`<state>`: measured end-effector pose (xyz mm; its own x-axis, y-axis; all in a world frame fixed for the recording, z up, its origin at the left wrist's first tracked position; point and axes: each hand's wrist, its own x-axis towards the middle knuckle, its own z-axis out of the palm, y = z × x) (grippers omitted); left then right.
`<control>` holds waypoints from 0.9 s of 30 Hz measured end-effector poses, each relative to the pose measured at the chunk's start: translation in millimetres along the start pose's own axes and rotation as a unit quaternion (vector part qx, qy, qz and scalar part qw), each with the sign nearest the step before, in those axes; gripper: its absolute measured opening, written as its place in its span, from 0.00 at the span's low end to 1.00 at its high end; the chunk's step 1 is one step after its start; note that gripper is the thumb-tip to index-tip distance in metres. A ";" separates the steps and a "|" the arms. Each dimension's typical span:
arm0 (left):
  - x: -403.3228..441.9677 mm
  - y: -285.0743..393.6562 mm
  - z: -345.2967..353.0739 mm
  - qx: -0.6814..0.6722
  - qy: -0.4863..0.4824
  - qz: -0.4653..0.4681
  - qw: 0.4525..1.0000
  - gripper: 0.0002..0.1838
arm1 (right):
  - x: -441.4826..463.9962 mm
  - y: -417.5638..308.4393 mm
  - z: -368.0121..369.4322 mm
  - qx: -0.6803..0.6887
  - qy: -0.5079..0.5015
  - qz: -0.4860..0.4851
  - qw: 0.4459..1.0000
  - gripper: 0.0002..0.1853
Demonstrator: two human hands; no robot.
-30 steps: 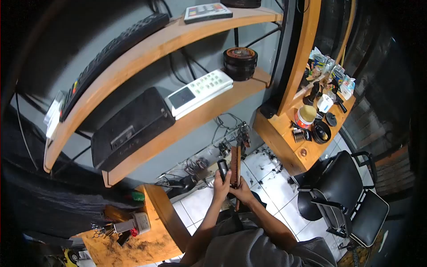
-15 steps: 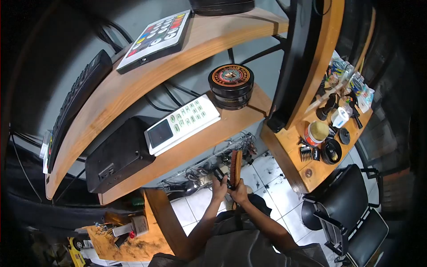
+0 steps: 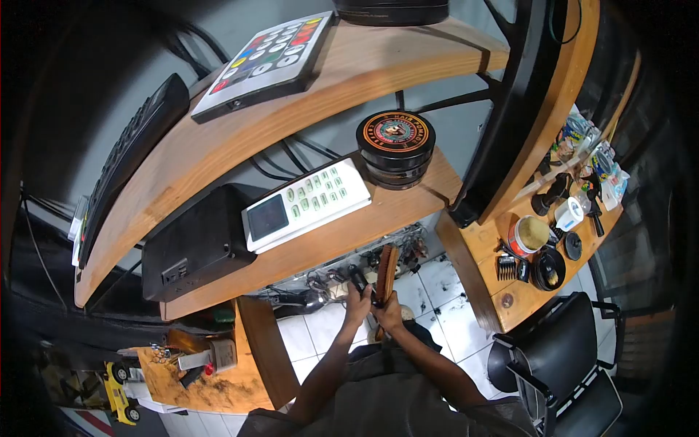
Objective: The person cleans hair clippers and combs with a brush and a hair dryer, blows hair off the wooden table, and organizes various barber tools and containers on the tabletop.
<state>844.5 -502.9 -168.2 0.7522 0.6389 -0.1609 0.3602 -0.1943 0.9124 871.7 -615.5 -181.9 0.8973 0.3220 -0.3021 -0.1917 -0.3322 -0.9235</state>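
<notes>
Below the wooden shelf (image 3: 416,198), the brush (image 3: 388,271) leans further than before, pinched in the right hand (image 3: 388,313); the left hand (image 3: 357,305) stays curled around a dark tool (image 3: 357,277), so both remain held.

Grey wall (image 3: 336,116), curved wooden shelves (image 3: 408,54), white tiled floor (image 3: 462,320), black chair (image 3: 557,346)

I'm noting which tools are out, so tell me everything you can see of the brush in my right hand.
The brush is long and narrow, with a brown, wood-looking back and a dense strip of reddish-brown bristles along one side. Its far end points up in the picture, leaning slightly right, bristles facing left. Your right hand grips the lower part, hiding whatever handle is there. It's held off the floor; whether it touches the dark handheld tool beside it, I can't tell.
</notes>
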 end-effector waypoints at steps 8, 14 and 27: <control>30.5 -38.7 11.7 0.042 -0.001 0.042 0.998 0.25 | 12.9 26.0 -0.9 -0.069 0.048 -0.039 0.996 0.24; 61.0 -66.6 6.1 0.157 -0.012 -0.001 0.988 0.32 | -29.0 -61.9 -64.7 0.244 -0.066 0.129 0.959 0.24; 22.2 -35.3 31.7 0.094 0.038 -0.016 0.995 0.31 | -6.2 -77.9 -107.5 0.573 -0.201 0.150 0.781 0.17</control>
<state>866.0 -505.3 -215.9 0.6979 0.6995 -0.1534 0.4849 -0.3039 0.8201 923.8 -687.0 -82.7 0.5911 0.7105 -0.3819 -0.8050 0.4904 -0.3338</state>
